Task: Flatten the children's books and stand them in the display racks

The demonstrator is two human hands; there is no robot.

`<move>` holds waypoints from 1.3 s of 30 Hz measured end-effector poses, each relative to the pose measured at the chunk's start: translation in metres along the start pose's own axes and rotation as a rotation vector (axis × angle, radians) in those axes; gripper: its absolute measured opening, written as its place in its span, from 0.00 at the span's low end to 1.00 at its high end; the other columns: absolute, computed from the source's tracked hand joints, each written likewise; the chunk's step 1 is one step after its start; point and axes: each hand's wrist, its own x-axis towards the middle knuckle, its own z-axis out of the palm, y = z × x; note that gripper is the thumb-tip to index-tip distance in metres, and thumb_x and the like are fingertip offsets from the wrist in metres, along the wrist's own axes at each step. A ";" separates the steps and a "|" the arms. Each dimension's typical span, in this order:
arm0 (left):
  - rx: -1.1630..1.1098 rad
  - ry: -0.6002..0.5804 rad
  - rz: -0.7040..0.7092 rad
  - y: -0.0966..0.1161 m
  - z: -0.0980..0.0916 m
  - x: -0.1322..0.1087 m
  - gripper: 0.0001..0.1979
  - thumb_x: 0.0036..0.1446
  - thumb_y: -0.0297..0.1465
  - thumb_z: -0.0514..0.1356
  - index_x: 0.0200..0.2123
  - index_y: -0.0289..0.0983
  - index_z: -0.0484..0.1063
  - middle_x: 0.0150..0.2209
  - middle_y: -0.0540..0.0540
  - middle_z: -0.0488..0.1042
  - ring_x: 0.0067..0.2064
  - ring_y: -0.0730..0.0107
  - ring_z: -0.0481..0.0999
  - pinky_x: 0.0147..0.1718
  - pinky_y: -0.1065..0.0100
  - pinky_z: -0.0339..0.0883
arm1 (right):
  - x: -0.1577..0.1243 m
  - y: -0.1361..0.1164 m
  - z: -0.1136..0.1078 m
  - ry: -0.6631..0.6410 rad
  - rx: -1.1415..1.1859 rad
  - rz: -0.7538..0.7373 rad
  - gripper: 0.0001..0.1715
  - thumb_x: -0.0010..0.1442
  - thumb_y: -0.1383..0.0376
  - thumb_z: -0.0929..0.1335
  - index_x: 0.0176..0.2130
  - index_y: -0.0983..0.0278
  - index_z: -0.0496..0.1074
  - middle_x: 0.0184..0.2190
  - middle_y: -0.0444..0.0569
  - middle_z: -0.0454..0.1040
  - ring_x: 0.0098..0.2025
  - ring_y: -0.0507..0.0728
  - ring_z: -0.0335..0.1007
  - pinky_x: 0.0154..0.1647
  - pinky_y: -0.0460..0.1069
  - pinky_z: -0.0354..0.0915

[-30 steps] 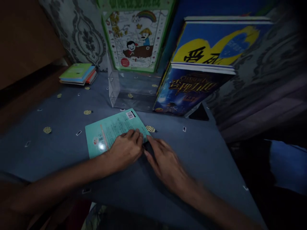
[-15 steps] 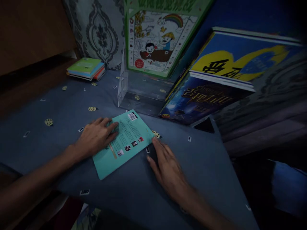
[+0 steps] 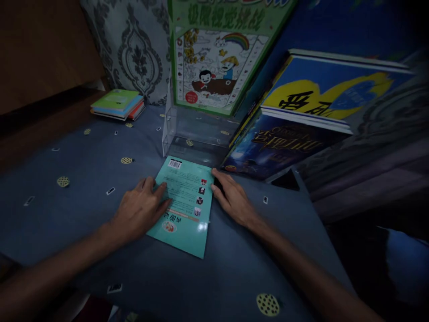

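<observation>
A thin teal book (image 3: 187, 192) lies flat on the blue patterned tablecloth (image 3: 100, 214), its barcode at the far end and a row of small pictures along its right side. My left hand (image 3: 142, 205) rests over the book's left edge, fingers apart on the cover. Against the far right edge of the book are the fingertips of my right hand (image 3: 233, 194), with thumb and fingers spread. Neither hand is wrapped round anything.
Beyond the book stands a clear plastic rack (image 3: 194, 150) with a green picture book (image 3: 214, 67). Dark blue books (image 3: 281, 143) and a blue-yellow book (image 3: 301, 91) lean at the right. A small book stack (image 3: 117, 105) sits at the back left.
The teal book has turned, its near end swinging right and its barcode end left. My left hand has shifted slightly right; my right hand has moved away from me along the book's edge.
</observation>
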 end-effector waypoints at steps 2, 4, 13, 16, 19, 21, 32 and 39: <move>0.035 0.027 0.016 0.001 -0.001 0.003 0.19 0.70 0.39 0.54 0.55 0.36 0.74 0.47 0.34 0.75 0.45 0.49 0.79 0.27 0.62 0.73 | 0.004 0.005 0.001 -0.006 -0.016 -0.007 0.30 0.74 0.53 0.59 0.68 0.62 0.60 0.64 0.61 0.70 0.65 0.69 0.67 0.63 0.72 0.67; 0.081 0.072 0.040 0.001 -0.002 0.004 0.18 0.69 0.39 0.54 0.53 0.35 0.75 0.45 0.35 0.76 0.41 0.50 0.79 0.26 0.61 0.72 | 0.007 0.007 0.002 -0.021 -0.030 0.005 0.31 0.73 0.53 0.59 0.68 0.64 0.61 0.64 0.62 0.69 0.65 0.70 0.67 0.63 0.71 0.66; -0.097 0.306 0.663 0.022 0.008 -0.019 0.19 0.68 0.41 0.59 0.55 0.34 0.72 0.52 0.37 0.77 0.53 0.50 0.75 0.48 0.53 0.71 | 0.008 0.005 0.005 -0.034 0.006 0.053 0.33 0.72 0.51 0.59 0.66 0.68 0.64 0.66 0.62 0.67 0.67 0.68 0.63 0.68 0.67 0.61; -0.122 0.320 0.747 0.029 0.011 -0.025 0.21 0.67 0.40 0.61 0.56 0.33 0.71 0.56 0.35 0.76 0.57 0.48 0.74 0.50 0.52 0.70 | 0.008 0.006 0.007 -0.038 0.012 0.048 0.31 0.72 0.53 0.59 0.65 0.67 0.65 0.67 0.61 0.66 0.68 0.67 0.62 0.69 0.67 0.59; -0.105 0.384 0.767 0.031 0.013 -0.025 0.15 0.68 0.35 0.59 0.53 0.32 0.72 0.54 0.36 0.78 0.55 0.52 0.76 0.50 0.54 0.71 | 0.009 0.006 0.008 -0.024 0.008 0.038 0.29 0.72 0.55 0.60 0.64 0.66 0.66 0.67 0.61 0.66 0.68 0.67 0.61 0.69 0.67 0.58; -0.082 0.426 0.781 0.031 0.013 -0.024 0.13 0.69 0.33 0.59 0.52 0.31 0.74 0.52 0.37 0.79 0.54 0.54 0.78 0.49 0.56 0.72 | 0.009 0.005 0.009 -0.011 -0.004 0.030 0.27 0.71 0.58 0.61 0.63 0.68 0.68 0.66 0.62 0.67 0.68 0.67 0.61 0.70 0.67 0.58; -0.037 0.471 0.809 0.033 0.009 -0.026 0.13 0.70 0.30 0.56 0.51 0.29 0.76 0.51 0.36 0.81 0.53 0.56 0.81 0.50 0.58 0.78 | -0.042 -0.060 -0.006 0.040 0.301 -0.016 0.18 0.71 0.66 0.62 0.54 0.61 0.76 0.54 0.54 0.79 0.60 0.61 0.72 0.62 0.62 0.69; -0.087 0.411 0.790 0.032 0.006 -0.025 0.14 0.72 0.28 0.53 0.51 0.32 0.77 0.50 0.40 0.82 0.53 0.58 0.81 0.50 0.58 0.80 | -0.066 -0.085 -0.017 0.072 0.553 0.083 0.17 0.71 0.66 0.64 0.54 0.60 0.76 0.43 0.50 0.84 0.49 0.59 0.79 0.54 0.58 0.74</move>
